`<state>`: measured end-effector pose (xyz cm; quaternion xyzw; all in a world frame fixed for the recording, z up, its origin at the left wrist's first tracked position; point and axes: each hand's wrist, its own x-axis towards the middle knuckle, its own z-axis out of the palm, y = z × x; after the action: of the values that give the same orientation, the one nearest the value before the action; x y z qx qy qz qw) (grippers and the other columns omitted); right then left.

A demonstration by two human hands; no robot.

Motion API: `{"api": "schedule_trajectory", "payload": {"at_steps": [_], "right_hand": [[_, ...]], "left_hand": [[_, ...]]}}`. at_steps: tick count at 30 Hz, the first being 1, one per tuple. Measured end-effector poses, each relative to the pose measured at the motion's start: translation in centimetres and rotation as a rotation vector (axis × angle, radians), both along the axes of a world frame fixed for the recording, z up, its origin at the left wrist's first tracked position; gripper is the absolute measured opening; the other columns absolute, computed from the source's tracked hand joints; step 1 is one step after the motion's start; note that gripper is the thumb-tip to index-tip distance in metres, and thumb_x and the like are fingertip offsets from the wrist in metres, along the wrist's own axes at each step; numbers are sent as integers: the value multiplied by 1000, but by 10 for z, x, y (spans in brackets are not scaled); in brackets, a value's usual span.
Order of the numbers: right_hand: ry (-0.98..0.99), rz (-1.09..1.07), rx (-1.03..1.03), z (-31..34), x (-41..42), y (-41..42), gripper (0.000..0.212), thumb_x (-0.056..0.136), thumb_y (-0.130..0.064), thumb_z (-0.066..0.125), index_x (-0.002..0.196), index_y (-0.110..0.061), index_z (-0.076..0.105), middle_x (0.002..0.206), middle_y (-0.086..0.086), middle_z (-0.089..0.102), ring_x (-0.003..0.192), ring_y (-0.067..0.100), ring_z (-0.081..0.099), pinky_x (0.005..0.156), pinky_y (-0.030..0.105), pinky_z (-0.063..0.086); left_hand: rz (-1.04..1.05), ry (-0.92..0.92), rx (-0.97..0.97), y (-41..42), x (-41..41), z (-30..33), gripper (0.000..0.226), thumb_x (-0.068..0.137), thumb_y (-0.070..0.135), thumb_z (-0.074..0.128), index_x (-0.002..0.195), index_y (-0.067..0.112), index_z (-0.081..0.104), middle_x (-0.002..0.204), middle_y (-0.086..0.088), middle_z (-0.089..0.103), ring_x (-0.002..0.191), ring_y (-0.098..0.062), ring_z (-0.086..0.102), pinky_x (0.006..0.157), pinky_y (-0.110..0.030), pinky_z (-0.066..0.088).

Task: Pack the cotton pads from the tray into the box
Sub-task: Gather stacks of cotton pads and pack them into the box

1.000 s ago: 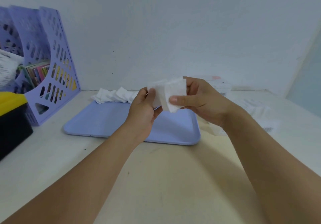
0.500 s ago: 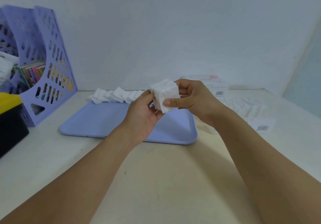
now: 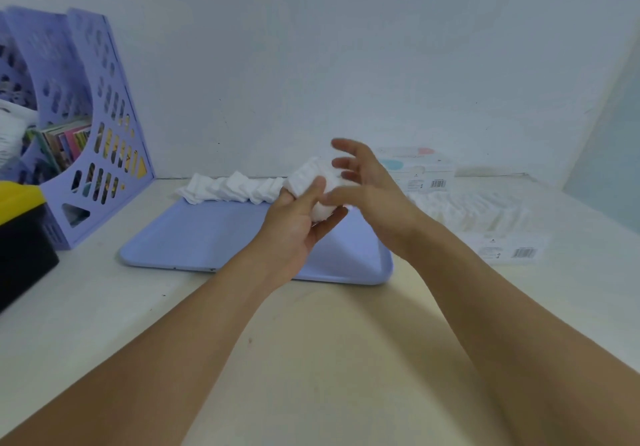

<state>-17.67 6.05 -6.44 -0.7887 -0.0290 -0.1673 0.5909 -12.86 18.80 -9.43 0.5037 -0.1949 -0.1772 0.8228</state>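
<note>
A stack of white cotton pads (image 3: 306, 179) is held above the lilac tray (image 3: 207, 238), gripped between the thumb and fingers of my left hand (image 3: 298, 224). My right hand (image 3: 367, 186) is just to its right with fingers spread and blurred, the thumb close to the stack. A row of several more white cotton pads (image 3: 232, 189) lies along the tray's far edge. The open white box (image 3: 481, 217) lies flat to the right of the tray, with pads lined up inside it.
A lilac perforated file holder (image 3: 86, 134) with books stands at the left wall. A black and yellow case (image 3: 20, 224) sits at the left edge. A second white carton (image 3: 419, 172) stands behind the open box. The wall is close behind.
My right hand has let go of the pad stack and spread its fingers. The stack now sits in my left hand alone, slightly lower over the tray.
</note>
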Motion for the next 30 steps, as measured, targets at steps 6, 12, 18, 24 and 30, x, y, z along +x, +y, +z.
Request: {"api": "schedule_trajectory", "payload": {"at_steps": [6,12,18,24,30], "right_hand": [[154,68,99,-6,2,19,93,79,-57,60,156,-45,10,144,-3,52,131,16,53,110,42,42],[118,47,-24,3,-5,3,45,98,-25,61,141,-27,51,124,10,63,110,21,67,97,42,56],[79,65,-361,13,-13,1,44,102,-26,53,145,-18,46,121,5,63,108,19,63,86,26,52],[116,-5,-512,53,-43,-56,31,92,-21,73,111,2,67,102,19,71,86,25,74,75,39,63],[255,-362,-64,63,-84,-153,35,88,-21,77,110,3,68,110,17,72,88,22,75,68,28,61]], "left_hand": [[-132,-118,171,2,-17,5,35,106,20,41,133,8,60,127,-2,69,117,-8,65,102,-39,51],[6,-124,242,2,-5,2,51,87,14,54,134,-2,46,110,-10,68,100,-16,67,88,-35,56],[108,-153,327,-6,-11,11,72,60,9,46,132,7,42,124,-15,61,109,-25,63,88,-40,57],[-78,-290,405,-43,-23,36,73,59,-2,48,128,20,37,119,-7,55,104,-19,60,76,-27,52],[78,-607,508,-111,-46,17,41,87,8,68,122,24,52,124,4,55,109,-13,51,88,-22,41]]}}
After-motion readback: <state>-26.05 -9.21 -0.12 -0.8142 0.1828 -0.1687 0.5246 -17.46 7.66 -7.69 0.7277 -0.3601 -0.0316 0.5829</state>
